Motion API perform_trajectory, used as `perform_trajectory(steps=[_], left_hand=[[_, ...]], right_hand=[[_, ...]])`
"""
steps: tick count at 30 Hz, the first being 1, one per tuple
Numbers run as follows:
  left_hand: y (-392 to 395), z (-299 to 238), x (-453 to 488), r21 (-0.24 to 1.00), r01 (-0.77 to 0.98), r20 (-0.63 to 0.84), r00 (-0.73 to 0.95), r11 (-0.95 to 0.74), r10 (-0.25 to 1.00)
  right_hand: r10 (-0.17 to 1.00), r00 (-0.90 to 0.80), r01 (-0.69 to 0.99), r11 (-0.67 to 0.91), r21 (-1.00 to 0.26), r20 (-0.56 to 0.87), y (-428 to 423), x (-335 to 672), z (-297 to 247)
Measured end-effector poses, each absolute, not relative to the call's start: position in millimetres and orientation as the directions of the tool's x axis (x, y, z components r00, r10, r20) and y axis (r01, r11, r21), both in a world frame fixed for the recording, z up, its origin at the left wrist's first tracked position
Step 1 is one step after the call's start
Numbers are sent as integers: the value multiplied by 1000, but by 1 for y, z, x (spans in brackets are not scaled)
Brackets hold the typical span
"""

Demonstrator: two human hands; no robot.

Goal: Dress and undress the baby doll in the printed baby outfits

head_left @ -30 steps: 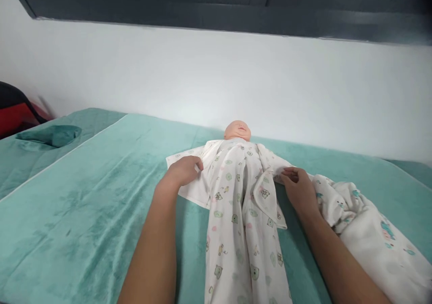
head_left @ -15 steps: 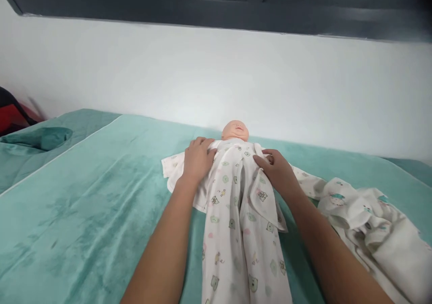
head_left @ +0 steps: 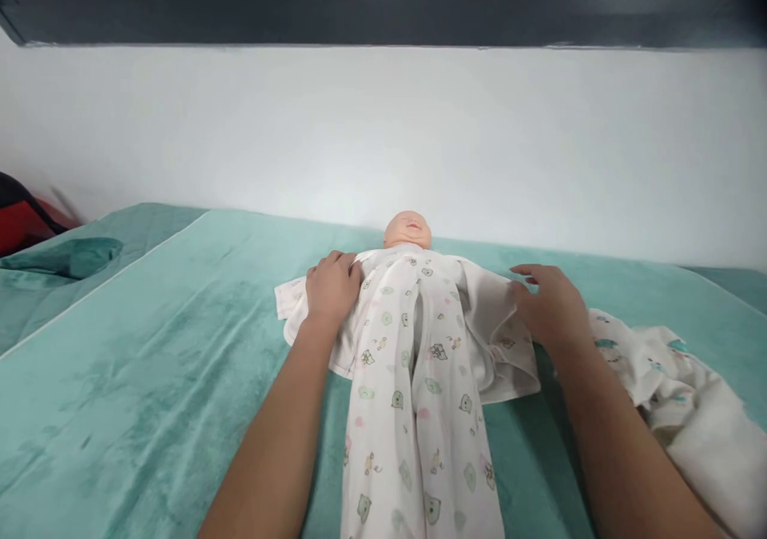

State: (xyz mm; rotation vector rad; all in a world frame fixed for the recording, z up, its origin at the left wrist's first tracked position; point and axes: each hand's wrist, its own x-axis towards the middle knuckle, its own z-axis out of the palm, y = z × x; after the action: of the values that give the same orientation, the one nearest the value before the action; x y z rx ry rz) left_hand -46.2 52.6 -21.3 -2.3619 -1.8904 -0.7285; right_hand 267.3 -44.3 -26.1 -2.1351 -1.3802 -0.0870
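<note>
A baby doll [head_left: 408,229] lies face up, head toward the wall. White bear-printed baby clothes [head_left: 419,395] cover its body and run down past the bottom of the view. At the doll's shoulder on the left side, my left hand [head_left: 332,287] rests on the cloth, fingers laid over it. My right hand [head_left: 554,307] is at the outer edge of the baby shirt's flap [head_left: 488,299], thumb and forefinger around the cloth. That flap is spread out to the right, its inner side partly showing. My hand hides the sleeve on this side.
A crumpled white printed cloth [head_left: 677,379] lies right of my right forearm. The green bedspread [head_left: 149,379] is under everything. Behind the doll's head stands a white wall [head_left: 359,140], with a dark frame [head_left: 300,16] above. A red and black object [head_left: 24,219] sits far left.
My right hand has moved out to the right, and the shirt flap has opened out with it. My left hand stays at the doll's shoulder. The view has shifted slightly.
</note>
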Motion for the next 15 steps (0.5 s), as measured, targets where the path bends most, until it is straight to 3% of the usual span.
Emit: perform_trajectory(steps=[2,5,7,12,15], left_hand=[[53,-21,-46,279,934,371,107,-221,922],[54,-21,-48,309,937,359,41,-161,932],[55,-21,-49,321,932,358,43,-166,933],[53,-22,-49,281,858,384,310,-430,870],[51,-22,-48,243,861,341,356,-447,870]], right_hand=[[839,317,905,-128,-406,443,-43,241,-25],[893,35,923,143,-357,448,-41,209,-30],[901,-46,919,207,-336,431,-38,206,-38],[926,90,957,21,-288,368,-29,234,-57],[918,152,962,-52,-268,365,-27,248,-59]])
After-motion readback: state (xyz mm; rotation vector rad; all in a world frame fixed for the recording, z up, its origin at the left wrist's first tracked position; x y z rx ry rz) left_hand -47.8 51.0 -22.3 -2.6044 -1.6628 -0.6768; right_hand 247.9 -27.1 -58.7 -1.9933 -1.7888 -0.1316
